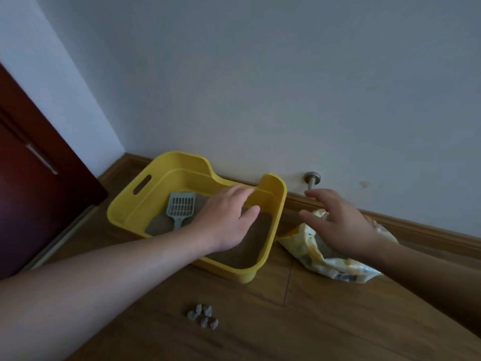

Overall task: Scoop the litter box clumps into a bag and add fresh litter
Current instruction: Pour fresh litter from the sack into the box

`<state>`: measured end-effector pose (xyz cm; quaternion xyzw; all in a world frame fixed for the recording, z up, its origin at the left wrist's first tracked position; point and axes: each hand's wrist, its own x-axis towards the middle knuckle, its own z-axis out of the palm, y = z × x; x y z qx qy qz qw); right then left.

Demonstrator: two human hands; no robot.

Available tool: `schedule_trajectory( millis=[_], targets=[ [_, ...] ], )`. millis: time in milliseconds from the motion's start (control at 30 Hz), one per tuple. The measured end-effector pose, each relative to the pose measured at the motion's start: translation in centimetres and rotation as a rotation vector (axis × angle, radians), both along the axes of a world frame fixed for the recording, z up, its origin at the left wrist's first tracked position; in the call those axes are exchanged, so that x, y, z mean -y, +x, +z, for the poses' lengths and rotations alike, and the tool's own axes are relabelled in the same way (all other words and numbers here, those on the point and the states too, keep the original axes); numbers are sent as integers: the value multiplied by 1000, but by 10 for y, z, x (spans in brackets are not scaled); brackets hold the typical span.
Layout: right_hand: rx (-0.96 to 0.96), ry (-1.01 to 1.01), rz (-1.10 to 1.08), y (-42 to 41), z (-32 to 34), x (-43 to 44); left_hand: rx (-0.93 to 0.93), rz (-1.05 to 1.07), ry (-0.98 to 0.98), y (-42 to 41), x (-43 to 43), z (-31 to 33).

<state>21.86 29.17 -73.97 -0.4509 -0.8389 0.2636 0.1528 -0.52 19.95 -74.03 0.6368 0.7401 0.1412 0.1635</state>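
A yellow litter box (135, 207) stands on the wood floor against the wall, with brown-grey litter (247, 246) inside. A grey slotted scoop (181, 207) lies in the litter at the box's left end. My left hand (226, 217) hovers over the middle of the box, fingers apart, holding nothing. My right hand (341, 222) is spread above a crumpled yellow-and-white litter bag (325, 259) lying on the floor right of the box; whether it touches the bag is unclear. Several small grey clumps (203, 315) lie on the floor in front of the box.
A dark red door (33, 178) stands at the left. A wooden baseboard (416, 227) runs along the white wall, with a metal door stopper (311, 181) sticking out behind the bag. Bare wood floor (312, 321) lies in front.
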Motion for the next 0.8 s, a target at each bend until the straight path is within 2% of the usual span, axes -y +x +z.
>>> schedule_trajectory(
  millis=[500,667,800],
  targets=[
    [94,89,272,-93,-9,41,-176,58,-82,-76,64,-12],
    [127,55,383,-108,-20,75,-118,70,-156,-89,106,-22],
    [130,23,460,-105,-26,102,-88,53,-87,-88,131,-28]
  ],
)
